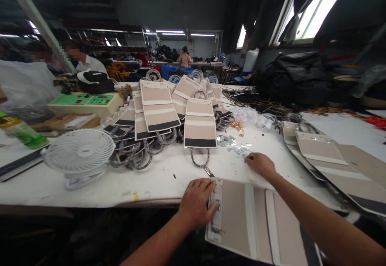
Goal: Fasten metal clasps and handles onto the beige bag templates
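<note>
A flat beige bag panel with white stripes (241, 217) lies at the near edge of the white table (157, 177). My left hand (197, 203) presses on its left end with fingers curled over the edge strip. My right hand (261, 164) reaches past the panel's far edge, fingers closed in a pinch near small shiny bits (238, 150) on the table; what it holds, if anything, I cannot make out. A braided handle with a metal clip (200, 163) lies just beyond the panel.
A heap of beige bag panels with handles (169, 113) fills the middle of the table. More panels (328, 157) are stacked at right. A white fan (79, 153) and a green-topped machine (86, 102) stand at left. Other people sit far behind.
</note>
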`<action>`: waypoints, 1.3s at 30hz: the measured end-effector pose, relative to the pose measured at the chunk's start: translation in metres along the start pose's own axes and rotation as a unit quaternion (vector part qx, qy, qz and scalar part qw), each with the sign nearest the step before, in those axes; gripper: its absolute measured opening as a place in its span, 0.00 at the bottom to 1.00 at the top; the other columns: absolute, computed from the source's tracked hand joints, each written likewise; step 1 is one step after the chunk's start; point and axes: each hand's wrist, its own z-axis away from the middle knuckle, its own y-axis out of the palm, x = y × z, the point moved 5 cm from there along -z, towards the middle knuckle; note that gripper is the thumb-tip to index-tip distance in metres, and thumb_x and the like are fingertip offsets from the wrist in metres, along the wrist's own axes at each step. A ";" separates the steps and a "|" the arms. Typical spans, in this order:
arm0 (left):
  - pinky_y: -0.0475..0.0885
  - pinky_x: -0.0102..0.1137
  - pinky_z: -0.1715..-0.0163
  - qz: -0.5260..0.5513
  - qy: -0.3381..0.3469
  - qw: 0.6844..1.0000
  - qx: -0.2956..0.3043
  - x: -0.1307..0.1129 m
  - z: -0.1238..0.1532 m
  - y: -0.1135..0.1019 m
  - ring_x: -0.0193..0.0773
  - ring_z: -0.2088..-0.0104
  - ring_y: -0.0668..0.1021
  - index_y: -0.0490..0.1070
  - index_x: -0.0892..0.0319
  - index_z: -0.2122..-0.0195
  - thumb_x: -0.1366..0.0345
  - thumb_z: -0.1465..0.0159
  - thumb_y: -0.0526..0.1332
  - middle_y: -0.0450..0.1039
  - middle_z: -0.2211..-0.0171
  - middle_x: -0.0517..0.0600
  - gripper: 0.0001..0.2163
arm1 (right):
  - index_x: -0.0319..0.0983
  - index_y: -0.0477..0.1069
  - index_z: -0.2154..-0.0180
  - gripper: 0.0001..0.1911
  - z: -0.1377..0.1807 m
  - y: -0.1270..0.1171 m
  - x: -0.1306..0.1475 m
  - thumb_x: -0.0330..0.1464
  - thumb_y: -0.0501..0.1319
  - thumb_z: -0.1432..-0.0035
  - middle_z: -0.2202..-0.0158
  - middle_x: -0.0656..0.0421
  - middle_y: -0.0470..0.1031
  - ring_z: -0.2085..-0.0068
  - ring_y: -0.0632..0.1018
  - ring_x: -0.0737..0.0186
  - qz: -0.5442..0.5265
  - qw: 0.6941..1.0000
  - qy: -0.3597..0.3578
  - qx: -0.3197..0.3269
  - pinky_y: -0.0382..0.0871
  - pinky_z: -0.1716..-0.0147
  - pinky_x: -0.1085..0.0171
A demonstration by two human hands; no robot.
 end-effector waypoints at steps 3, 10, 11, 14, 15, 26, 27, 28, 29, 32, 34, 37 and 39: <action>0.65 0.49 0.37 0.002 -0.001 1.000 0.001 0.000 0.001 0.001 0.51 0.40 0.72 0.65 0.53 0.34 0.55 0.36 0.66 0.72 0.38 0.53 0.30 | 0.45 0.84 0.60 0.17 0.000 0.000 0.000 0.46 0.61 0.39 0.56 0.53 0.85 0.56 0.82 0.47 -0.003 1.000 -0.007 0.000 0.66 0.66 0.60; 0.64 0.49 0.38 -0.003 -0.008 1.000 -0.002 0.000 0.004 0.002 0.52 0.40 0.71 0.66 0.55 0.34 0.51 0.34 0.64 0.72 0.39 0.53 0.28 | 0.42 0.83 0.64 0.13 0.001 -0.004 0.004 0.42 0.65 0.45 0.59 0.52 0.85 0.58 0.81 0.48 -0.039 0.999 -0.015 0.005 0.68 0.65 0.60; 0.64 0.49 0.38 -0.004 -0.009 1.000 -0.003 0.000 0.005 0.002 0.52 0.40 0.71 0.66 0.55 0.34 0.51 0.34 0.64 0.72 0.39 0.53 0.28 | 0.41 0.83 0.64 0.12 0.001 -0.007 0.007 0.40 0.65 0.45 0.59 0.52 0.84 0.59 0.81 0.50 -0.052 0.998 -0.020 0.007 0.68 0.65 0.61; 0.64 0.48 0.38 0.000 -0.008 1.000 -0.005 -0.001 0.006 0.002 0.52 0.41 0.72 0.67 0.55 0.35 0.51 0.34 0.64 0.72 0.39 0.54 0.28 | 0.40 0.82 0.64 0.13 0.011 -0.018 0.022 0.40 0.62 0.42 0.66 0.54 0.83 0.67 0.80 0.57 -0.096 0.994 -0.045 0.036 0.69 0.68 0.64; 0.64 0.48 0.38 0.003 -0.007 1.000 -0.006 -0.001 0.006 0.001 0.52 0.41 0.72 0.67 0.54 0.35 0.52 0.34 0.64 0.72 0.39 0.54 0.28 | 0.40 0.82 0.63 0.14 0.018 -0.021 0.030 0.41 0.61 0.41 0.69 0.56 0.82 0.70 0.79 0.60 -0.113 0.990 -0.058 0.054 0.68 0.70 0.65; 0.65 0.48 0.40 0.009 -0.010 1.000 -0.012 -0.003 0.007 -0.003 0.52 0.42 0.73 0.68 0.54 0.36 0.52 0.36 0.67 0.73 0.41 0.54 0.29 | 0.40 0.84 0.63 0.13 0.100 -0.005 0.146 0.36 0.62 0.43 0.70 0.60 0.83 0.70 0.78 0.61 -0.189 0.907 -0.265 0.266 0.69 0.68 0.65; 0.66 0.48 0.40 0.009 -0.011 1.000 -0.012 -0.002 0.007 -0.003 0.52 0.42 0.73 0.68 0.54 0.36 0.52 0.36 0.67 0.74 0.41 0.54 0.28 | 0.41 0.85 0.64 0.12 0.101 -0.003 0.150 0.34 0.62 0.44 0.68 0.60 0.84 0.67 0.80 0.60 -0.184 0.905 -0.278 0.265 0.70 0.65 0.65; 0.66 0.48 0.40 0.011 -0.012 1.000 -0.014 -0.002 0.007 -0.002 0.52 0.42 0.73 0.68 0.55 0.37 0.52 0.36 0.67 0.74 0.41 0.54 0.28 | 0.41 0.85 0.64 0.12 0.100 -0.001 0.151 0.33 0.62 0.44 0.67 0.60 0.85 0.65 0.81 0.59 -0.178 0.904 -0.288 0.262 0.71 0.62 0.64; 0.66 0.48 0.40 0.014 -0.011 1.000 -0.016 -0.002 0.008 -0.002 0.52 0.42 0.73 0.68 0.55 0.37 0.53 0.37 0.67 0.74 0.41 0.55 0.28 | 0.41 0.85 0.64 0.12 0.100 0.001 0.152 0.32 0.62 0.44 0.66 0.60 0.85 0.64 0.82 0.58 -0.171 0.904 -0.294 0.259 0.71 0.60 0.64; 0.66 0.47 0.40 0.028 -0.006 0.999 -0.025 -0.001 0.008 -0.001 0.52 0.42 0.74 0.69 0.55 0.37 0.54 0.38 0.68 0.75 0.42 0.55 0.28 | 0.41 0.85 0.65 0.12 0.097 0.005 0.151 0.31 0.62 0.45 0.67 0.60 0.85 0.64 0.82 0.58 -0.158 0.907 -0.297 0.252 0.71 0.61 0.65; 0.65 0.47 0.39 0.036 -0.006 0.999 -0.031 0.000 0.009 -0.001 0.52 0.42 0.74 0.69 0.56 0.38 0.54 0.38 0.68 0.75 0.42 0.55 0.28 | 0.41 0.86 0.64 0.12 0.096 0.006 0.152 0.30 0.62 0.46 0.68 0.60 0.85 0.64 0.83 0.58 -0.143 0.909 -0.302 0.250 0.71 0.62 0.65; 0.65 0.46 0.39 0.042 -0.006 0.998 -0.039 0.001 0.009 0.000 0.51 0.42 0.75 0.70 0.57 0.40 0.55 0.39 0.69 0.76 0.43 0.54 0.27 | 0.43 0.86 0.64 0.13 0.095 0.006 0.155 0.29 0.63 0.47 0.68 0.61 0.85 0.65 0.83 0.58 -0.114 0.911 -0.311 0.246 0.71 0.62 0.65; 0.65 0.46 0.39 0.040 -0.004 0.998 -0.041 0.001 0.009 -0.001 0.51 0.43 0.75 0.70 0.56 0.41 0.55 0.39 0.69 0.76 0.42 0.54 0.26 | 0.44 0.86 0.65 0.12 0.096 0.006 0.156 0.29 0.63 0.47 0.68 0.61 0.86 0.65 0.82 0.58 -0.104 0.912 -0.315 0.243 0.71 0.62 0.64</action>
